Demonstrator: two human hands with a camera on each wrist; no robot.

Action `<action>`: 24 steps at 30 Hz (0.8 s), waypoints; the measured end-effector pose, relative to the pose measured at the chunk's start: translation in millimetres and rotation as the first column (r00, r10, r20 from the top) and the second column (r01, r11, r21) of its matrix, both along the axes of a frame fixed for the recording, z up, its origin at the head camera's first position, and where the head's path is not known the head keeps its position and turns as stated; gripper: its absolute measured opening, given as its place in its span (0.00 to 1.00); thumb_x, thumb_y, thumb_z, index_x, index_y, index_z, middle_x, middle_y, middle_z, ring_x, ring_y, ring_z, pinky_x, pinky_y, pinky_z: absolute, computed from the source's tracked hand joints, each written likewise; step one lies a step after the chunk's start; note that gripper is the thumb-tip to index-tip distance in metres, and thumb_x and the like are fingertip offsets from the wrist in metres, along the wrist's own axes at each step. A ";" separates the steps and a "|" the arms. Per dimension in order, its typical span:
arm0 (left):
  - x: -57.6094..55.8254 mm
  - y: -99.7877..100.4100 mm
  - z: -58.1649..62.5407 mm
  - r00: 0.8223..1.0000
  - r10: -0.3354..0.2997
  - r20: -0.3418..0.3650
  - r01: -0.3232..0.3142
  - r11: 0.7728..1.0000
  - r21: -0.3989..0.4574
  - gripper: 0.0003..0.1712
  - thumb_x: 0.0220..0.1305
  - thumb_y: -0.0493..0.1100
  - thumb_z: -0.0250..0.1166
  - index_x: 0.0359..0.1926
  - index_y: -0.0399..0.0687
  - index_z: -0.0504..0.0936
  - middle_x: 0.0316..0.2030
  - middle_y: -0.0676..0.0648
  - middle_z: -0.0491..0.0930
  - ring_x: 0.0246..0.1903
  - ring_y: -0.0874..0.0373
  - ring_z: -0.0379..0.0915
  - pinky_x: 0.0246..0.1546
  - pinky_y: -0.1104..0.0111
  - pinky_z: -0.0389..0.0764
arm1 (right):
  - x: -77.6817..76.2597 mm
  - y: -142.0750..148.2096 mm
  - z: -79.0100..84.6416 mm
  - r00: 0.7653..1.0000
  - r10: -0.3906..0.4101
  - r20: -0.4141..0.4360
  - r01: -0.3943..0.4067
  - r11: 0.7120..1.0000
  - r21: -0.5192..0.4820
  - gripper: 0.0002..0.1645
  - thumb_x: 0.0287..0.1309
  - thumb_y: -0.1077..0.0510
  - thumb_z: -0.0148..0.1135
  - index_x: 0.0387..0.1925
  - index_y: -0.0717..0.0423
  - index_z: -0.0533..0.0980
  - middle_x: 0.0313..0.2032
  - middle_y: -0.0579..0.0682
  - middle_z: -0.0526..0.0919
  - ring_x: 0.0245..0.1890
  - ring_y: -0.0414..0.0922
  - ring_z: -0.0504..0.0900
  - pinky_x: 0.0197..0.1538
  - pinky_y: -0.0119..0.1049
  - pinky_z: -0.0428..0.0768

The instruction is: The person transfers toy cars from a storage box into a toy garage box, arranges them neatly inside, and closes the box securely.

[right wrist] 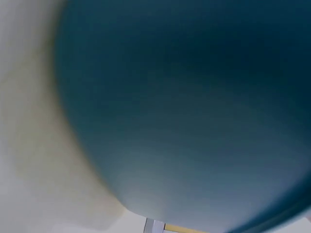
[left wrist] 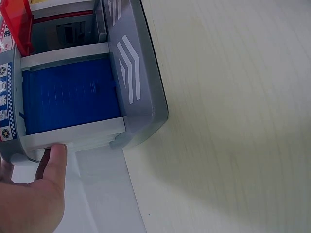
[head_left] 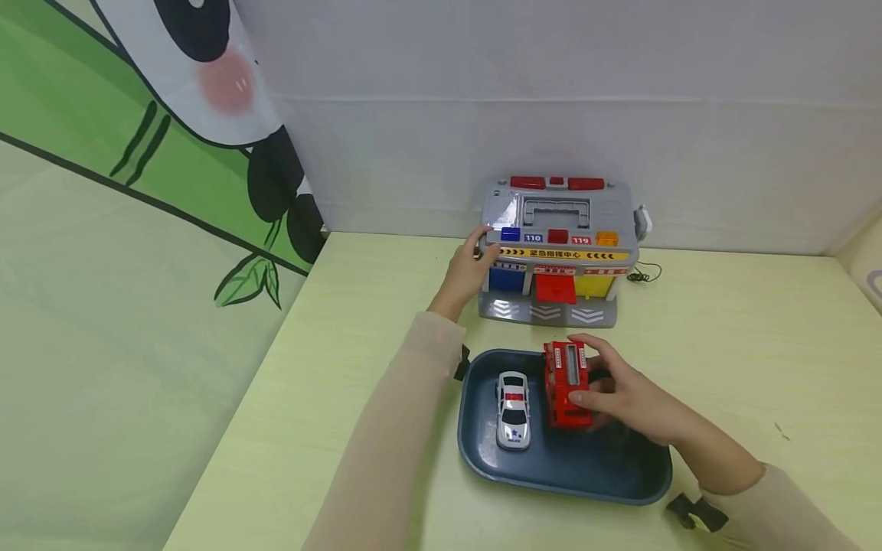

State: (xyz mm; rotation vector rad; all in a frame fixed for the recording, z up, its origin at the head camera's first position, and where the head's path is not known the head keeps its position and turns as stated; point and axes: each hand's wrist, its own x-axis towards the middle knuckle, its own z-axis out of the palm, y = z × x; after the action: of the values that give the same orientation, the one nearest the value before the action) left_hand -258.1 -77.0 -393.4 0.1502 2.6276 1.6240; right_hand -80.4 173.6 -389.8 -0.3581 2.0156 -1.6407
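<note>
My right hand grips a red toy fire truck between thumb and fingers. The truck is over the dark blue tray, its far end overlapping the back rim. On the tray's left side lies a white toy police car. My left hand touches the left front corner of a grey toy rescue station; in the left wrist view a straight digit presses its side wall. The station's red door is raised, while its blue door is down. The right wrist view shows mostly the tray, blurred.
The station has a yellow door and a grey front ramp. A thin black cord lies at its right. Behind the table hangs a pale cloth, with a printed cartoon cloth on the left.
</note>
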 end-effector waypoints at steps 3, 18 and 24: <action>-0.3 0.2 -0.3 1.000 0.002 0.000 -0.002 1.000 0.000 0.28 0.74 0.56 0.52 0.71 0.62 0.62 0.66 0.38 0.64 0.61 0.45 0.66 0.57 0.52 0.71 | -4.2 3.0 2.2 1.000 -0.010 0.006 0.010 1.000 -0.007 0.51 0.62 0.61 0.64 0.75 0.50 0.42 0.56 0.70 0.59 0.49 0.62 0.72 0.37 0.54 0.83; -0.7 0.2 -1.7 1.000 -0.005 0.001 0.005 1.000 0.020 0.28 0.74 0.56 0.52 0.71 0.62 0.62 0.65 0.38 0.64 0.60 0.45 0.66 0.57 0.51 0.71 | -29.1 16.9 13.4 0.997 -0.046 0.056 0.048 0.998 -0.045 0.49 0.66 0.60 0.59 0.75 0.48 0.39 0.60 0.70 0.53 0.55 0.68 0.64 0.39 0.59 0.81; -1.0 -0.1 -2.3 1.000 -0.007 -0.004 0.007 1.000 0.025 0.28 0.74 0.55 0.52 0.71 0.61 0.62 0.65 0.38 0.65 0.60 0.45 0.67 0.57 0.52 0.71 | -34.4 23.9 15.2 0.995 -0.063 0.079 0.067 0.997 -0.047 0.49 0.67 0.59 0.58 0.76 0.48 0.37 0.62 0.70 0.51 0.56 0.69 0.64 0.41 0.61 0.80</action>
State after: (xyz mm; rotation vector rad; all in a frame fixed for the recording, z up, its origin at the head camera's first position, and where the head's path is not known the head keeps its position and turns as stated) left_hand -259.1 -77.1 -395.7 0.1635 2.6075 1.6564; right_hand -114.8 197.5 -374.5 -0.2442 1.9511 -1.7197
